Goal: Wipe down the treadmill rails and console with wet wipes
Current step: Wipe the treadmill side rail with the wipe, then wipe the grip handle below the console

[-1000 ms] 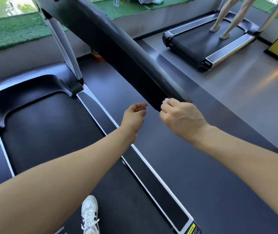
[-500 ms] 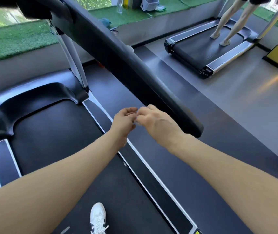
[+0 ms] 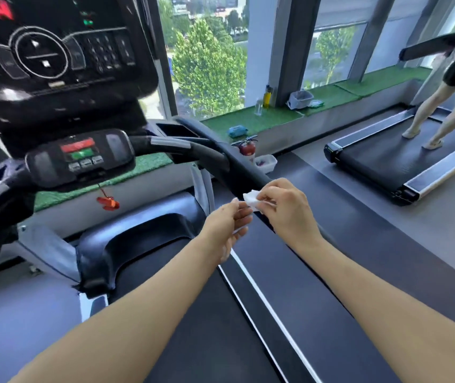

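The right hand [image 3: 287, 210] pinches a small folded white wet wipe [image 3: 251, 198]; the left hand [image 3: 227, 226] meets it from below, fingertips closing on its edge, just beside the long black padded treadmill rail [image 3: 237, 161]. The dark, blurred console [image 3: 54, 56] sits upper left.

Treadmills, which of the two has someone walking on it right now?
The far treadmill by the window on the right: bare legs stand on its belt. The near one's belt is bare.
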`<action>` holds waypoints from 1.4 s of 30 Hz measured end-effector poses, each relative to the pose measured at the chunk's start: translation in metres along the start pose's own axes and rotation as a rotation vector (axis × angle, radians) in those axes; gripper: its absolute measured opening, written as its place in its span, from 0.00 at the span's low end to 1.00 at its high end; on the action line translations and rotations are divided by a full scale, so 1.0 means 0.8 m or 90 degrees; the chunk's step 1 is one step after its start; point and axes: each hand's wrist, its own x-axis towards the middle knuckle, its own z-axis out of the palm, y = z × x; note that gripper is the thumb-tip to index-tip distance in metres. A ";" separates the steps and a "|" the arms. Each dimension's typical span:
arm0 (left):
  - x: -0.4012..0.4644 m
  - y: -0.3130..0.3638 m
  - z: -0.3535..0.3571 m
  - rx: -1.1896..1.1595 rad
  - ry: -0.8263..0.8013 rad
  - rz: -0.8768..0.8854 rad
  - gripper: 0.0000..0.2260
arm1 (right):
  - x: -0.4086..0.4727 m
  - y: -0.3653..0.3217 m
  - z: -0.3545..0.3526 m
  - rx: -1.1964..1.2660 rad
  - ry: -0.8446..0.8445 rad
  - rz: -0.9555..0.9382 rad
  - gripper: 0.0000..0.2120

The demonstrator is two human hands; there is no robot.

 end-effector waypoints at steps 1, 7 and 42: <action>0.004 0.015 -0.001 0.001 0.003 0.000 0.11 | 0.013 -0.006 0.002 0.008 0.003 0.000 0.03; 0.057 0.080 -0.006 0.043 0.007 0.041 0.08 | 0.101 -0.001 0.043 0.044 -0.037 -0.031 0.05; 0.273 0.263 -0.129 1.211 0.121 0.213 0.13 | 0.305 0.018 0.267 0.089 -0.040 0.190 0.11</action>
